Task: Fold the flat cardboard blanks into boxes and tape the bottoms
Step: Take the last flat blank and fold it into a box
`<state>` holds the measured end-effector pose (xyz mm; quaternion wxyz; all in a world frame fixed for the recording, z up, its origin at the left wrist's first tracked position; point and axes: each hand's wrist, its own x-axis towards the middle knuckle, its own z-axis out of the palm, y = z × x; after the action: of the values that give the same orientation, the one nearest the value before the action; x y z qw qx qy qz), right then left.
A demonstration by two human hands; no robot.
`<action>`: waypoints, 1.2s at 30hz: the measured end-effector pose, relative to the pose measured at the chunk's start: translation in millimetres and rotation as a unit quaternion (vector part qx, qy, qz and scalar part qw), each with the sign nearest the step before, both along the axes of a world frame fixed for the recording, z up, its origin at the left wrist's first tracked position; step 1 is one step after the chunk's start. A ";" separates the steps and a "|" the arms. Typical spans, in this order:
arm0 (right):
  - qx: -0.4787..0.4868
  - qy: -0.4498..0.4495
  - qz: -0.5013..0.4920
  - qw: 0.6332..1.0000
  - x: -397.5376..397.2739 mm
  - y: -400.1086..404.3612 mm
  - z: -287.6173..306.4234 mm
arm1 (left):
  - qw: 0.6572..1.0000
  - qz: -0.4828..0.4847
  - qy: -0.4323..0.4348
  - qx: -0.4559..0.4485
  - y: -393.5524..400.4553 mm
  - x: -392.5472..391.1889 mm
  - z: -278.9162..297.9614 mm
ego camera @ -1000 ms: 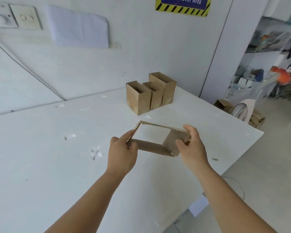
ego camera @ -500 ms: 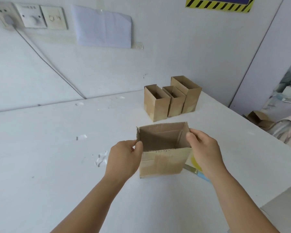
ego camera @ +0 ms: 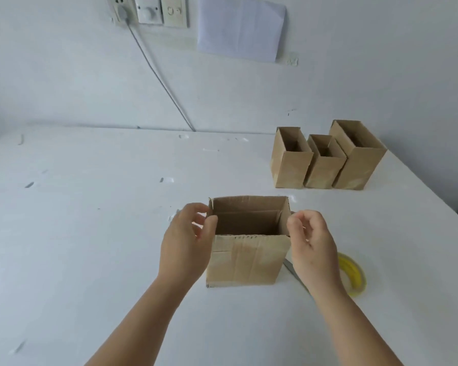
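Observation:
A folded brown cardboard box stands upright on the white table with its top open and clear tape on its front face. My left hand hovers at the box's left side, fingers loosely curled, the thumb touching the near left corner. Just off the box's right wall is my right hand, fingers relaxed and holding nothing. A yellow roll of tape lies on the table behind my right wrist.
Three finished open-topped boxes stand in a row at the table's back right. A grey blade pokes out between the box and my right hand. The table's right edge runs diagonally at far right. A cable hangs on the wall.
The box went from held in the air to standing on the table. Both hands have loosened and drawn slightly away from its sides. The camera has turned left.

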<state>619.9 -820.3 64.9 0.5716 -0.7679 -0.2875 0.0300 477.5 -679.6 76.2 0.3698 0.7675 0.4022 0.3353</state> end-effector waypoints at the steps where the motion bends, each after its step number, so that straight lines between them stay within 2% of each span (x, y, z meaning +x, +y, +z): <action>1: 0.015 -0.007 0.015 1.000 -1.5 -0.3 -1.2 | 1.000 -0.003 -0.012 0.013 -4.3 -1.5 -0.2; 3: 0.032 -0.029 0.051 0.998 -3.7 -2.2 -4.6 | 0.999 -0.028 -0.021 0.034 -11.1 -5.3 -4.3; 8: -0.021 -0.108 0.085 0.990 -1.8 -4.8 -5.7 | 0.986 -0.111 -0.028 0.120 -18.9 -18.5 -8.4; 11: -0.037 -0.118 0.114 0.986 1.6 -7.8 -2.0 | 0.976 -0.146 0.017 0.159 -17.1 -24.9 -10.7; 15: -0.052 -0.114 0.146 0.981 1.1 -12.6 -1.2 | 0.987 -0.084 0.058 0.126 -9.2 -21.9 -10.4; 17: -0.063 -0.126 0.154 0.978 0.2 -11.5 0.2 | 0.991 -0.076 0.040 0.101 -7.2 -16.7 -6.6; 21: -0.065 -0.137 0.155 0.976 0.0 -10.6 0.1 | 0.996 -0.053 -0.053 0.044 -12.3 -15.9 -11.8; 25: -0.099 -0.083 0.184 0.974 -2.4 -11.6 -3.3 | 0.995 -0.078 -0.025 0.049 -17.0 -18.7 -24.1; 28: -0.092 -0.076 0.167 0.979 -2.4 -10.3 -5.6 | 0.995 -0.090 -0.001 0.049 -11.0 -17.4 -20.7; 31: -0.083 -0.095 0.102 0.987 -2.4 -2.8 -8.9 | 0.996 -0.072 0.020 0.058 -2.6 -12.7 -19.5; 34: -0.100 -0.115 0.051 0.987 -3.7 9.9 -10.3 | 0.996 -0.058 0.011 0.067 0.5 -2.6 -21.2; 36: -0.126 -0.135 0.054 0.981 -2.3 15.1 -9.3 | 0.995 -0.070 0.023 0.074 0.6 1.2 -21.3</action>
<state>617.5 -805.2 55.6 0.4234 -0.8142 -0.3971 -0.0066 478.7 -679.0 55.0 0.3257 0.8263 0.3299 0.3198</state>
